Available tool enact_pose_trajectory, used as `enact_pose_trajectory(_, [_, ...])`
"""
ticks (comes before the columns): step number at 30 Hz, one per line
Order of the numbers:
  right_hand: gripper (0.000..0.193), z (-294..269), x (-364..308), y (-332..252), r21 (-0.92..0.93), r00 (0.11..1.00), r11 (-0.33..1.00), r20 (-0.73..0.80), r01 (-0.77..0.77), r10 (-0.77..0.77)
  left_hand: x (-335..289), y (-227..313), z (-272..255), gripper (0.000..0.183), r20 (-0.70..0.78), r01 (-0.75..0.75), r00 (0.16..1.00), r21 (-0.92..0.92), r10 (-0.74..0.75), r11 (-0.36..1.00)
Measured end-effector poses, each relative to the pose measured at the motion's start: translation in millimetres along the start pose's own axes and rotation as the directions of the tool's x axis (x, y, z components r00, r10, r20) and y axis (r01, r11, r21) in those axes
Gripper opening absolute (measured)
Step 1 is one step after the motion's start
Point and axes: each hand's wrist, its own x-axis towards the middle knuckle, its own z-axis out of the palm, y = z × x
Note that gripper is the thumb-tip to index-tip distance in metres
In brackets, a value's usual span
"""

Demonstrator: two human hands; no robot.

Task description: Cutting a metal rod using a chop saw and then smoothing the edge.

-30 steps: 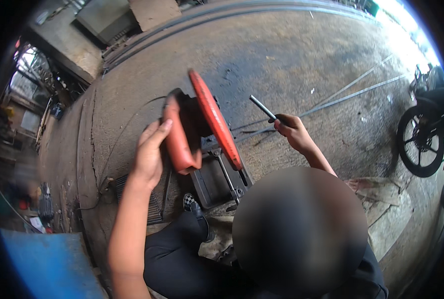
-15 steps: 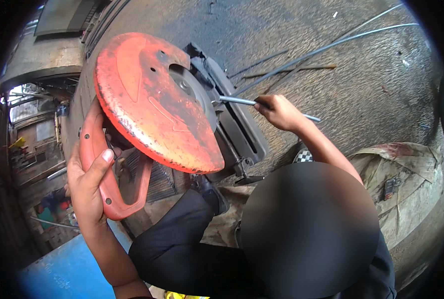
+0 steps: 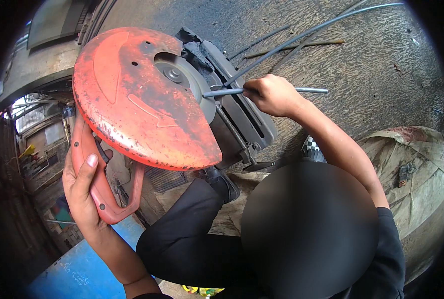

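Observation:
My left hand [image 3: 86,192] is wrapped round the red loop handle [image 3: 113,210] of a chop saw, its thumb lying along the grip. The saw's scuffed red guard [image 3: 127,99] covers much of a grey cutting disc [image 3: 208,103]. In my right hand [image 3: 274,95] is a thin grey metal rod [image 3: 311,90], pinched near its middle. The rod's left end meets the disc's right edge in this view; I cannot tell whether they touch. Below the disc lies the saw's dark base [image 3: 242,119], with a clamp screw [image 3: 249,154] at its near side.
Long metal rods [image 3: 326,24] and a brownish bar [image 3: 311,43] lie on the rough floor beyond the base. A stained cloth [image 3: 416,209] with a small dark object [image 3: 404,175] is at right. A blue panel [image 3: 89,261] stands at lower left. A dark blurred round patch hides the lower middle.
The rod has turned closer to level, and my right hand has shifted slightly up in view. Saw, handle and left hand appear slightly further left. Both hands keep their hold.

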Motion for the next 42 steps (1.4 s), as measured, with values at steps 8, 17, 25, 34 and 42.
enact_pose_trajectory(8, [0.020, -1.5, 4.2, -0.7, -0.131, 0.999, 0.991, 0.006, 0.033, -0.033, 0.1, -1.1, -0.3, 0.068, 0.034, -0.006, 0.999, -0.038, 0.007, 0.999])
enact_pose_trajectory(17, [0.017, -4.2, 6.1, -3.1, -0.223, 0.982, 0.965, -0.101, 0.134, -0.160, -3.8, -1.6, -6.9, 0.060, -0.053, 0.050, 0.997, -0.027, -0.051, 0.998])
enact_pose_trajectory(25, [0.015, -5.7, 12.3, -2.3, -0.347, 0.966, 0.922, -0.123, 0.173, -0.228, -0.3, -2.0, -0.2, 0.063, 0.003, -0.027, 1.000, -0.080, 0.027, 0.996])
enact_pose_trajectory(34, [0.012, -25.3, 17.4, -32.4, -0.231, 0.945, 0.973, -0.320, -0.008, -0.068, -1.1, -3.0, -9.8, 0.050, -0.005, -0.030, 1.000, 0.058, 0.030, 0.998])
enact_pose_trajectory(42, [0.016, -117.3, -0.8, -206.9, 0.213, 0.905, 0.957, -0.414, 0.199, -0.096, -0.2, -18.9, 0.7, 0.066, -0.343, -0.268, 0.783, 0.567, 0.519, 0.779])
